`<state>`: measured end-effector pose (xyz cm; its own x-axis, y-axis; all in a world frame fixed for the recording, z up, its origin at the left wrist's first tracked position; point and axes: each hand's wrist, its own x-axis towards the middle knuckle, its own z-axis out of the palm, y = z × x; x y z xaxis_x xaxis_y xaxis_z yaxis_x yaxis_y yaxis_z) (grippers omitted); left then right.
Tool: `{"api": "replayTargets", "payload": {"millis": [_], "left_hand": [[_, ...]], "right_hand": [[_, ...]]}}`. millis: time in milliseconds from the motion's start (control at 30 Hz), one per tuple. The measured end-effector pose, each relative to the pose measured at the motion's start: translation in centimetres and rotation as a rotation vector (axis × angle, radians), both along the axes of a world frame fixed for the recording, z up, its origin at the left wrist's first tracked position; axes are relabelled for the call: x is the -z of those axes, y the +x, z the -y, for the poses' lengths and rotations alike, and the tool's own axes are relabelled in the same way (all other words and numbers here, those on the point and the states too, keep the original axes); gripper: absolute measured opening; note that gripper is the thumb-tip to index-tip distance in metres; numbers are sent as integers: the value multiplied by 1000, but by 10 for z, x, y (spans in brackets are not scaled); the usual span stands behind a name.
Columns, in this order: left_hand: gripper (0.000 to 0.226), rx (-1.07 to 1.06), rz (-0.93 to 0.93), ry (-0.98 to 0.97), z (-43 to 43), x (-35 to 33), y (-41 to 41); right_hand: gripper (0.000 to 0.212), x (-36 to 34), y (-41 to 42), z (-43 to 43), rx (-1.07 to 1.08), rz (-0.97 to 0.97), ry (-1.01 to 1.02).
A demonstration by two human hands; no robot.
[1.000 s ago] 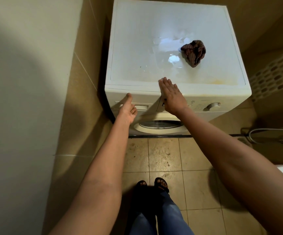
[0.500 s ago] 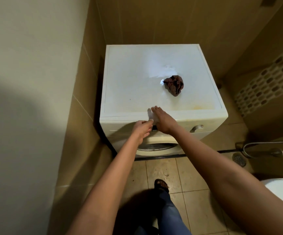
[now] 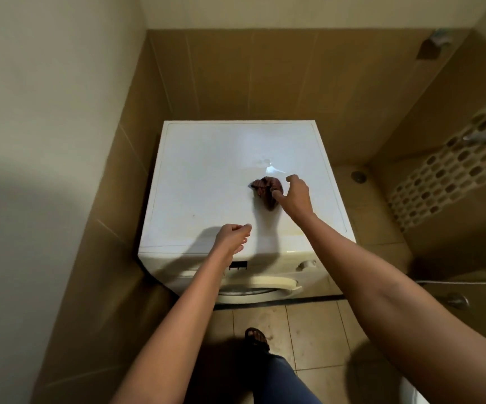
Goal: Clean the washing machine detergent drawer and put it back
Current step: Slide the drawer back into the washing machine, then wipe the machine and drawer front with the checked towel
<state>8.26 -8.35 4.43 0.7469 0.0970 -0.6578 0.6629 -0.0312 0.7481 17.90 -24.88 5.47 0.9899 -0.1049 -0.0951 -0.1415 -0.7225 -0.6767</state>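
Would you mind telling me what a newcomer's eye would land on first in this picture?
The white washing machine fills the tiled corner, with a shiny patch on its top. A dark crumpled cloth lies on that top, right of centre, and the right hand hovers at it with thumb and forefinger apart. The left hand hangs loosely curled over the front edge, holding nothing.

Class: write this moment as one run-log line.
left hand loosely curled, empty | right hand open at cloth | cloth crumpled on washing machine top
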Motion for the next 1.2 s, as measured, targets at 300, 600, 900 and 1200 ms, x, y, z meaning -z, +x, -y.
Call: {"api": "replayTargets", "payload": {"millis": [300, 600, 900, 1200], "left_hand": [[18, -60, 58, 46, 10, -1, 45], [10, -70, 94, 67, 9, -5, 58], [69, 152, 359, 87, 0, -30, 90], [39, 479, 344, -260, -3, -63, 109]], "right_hand": [[51, 29, 39, -2, -82, -163, -93], [13, 16, 61, 15, -51, -55, 115], [15, -63, 83, 23, -347, -254, 323], [31, -111, 91, 27, -369, -660, 894]]}}
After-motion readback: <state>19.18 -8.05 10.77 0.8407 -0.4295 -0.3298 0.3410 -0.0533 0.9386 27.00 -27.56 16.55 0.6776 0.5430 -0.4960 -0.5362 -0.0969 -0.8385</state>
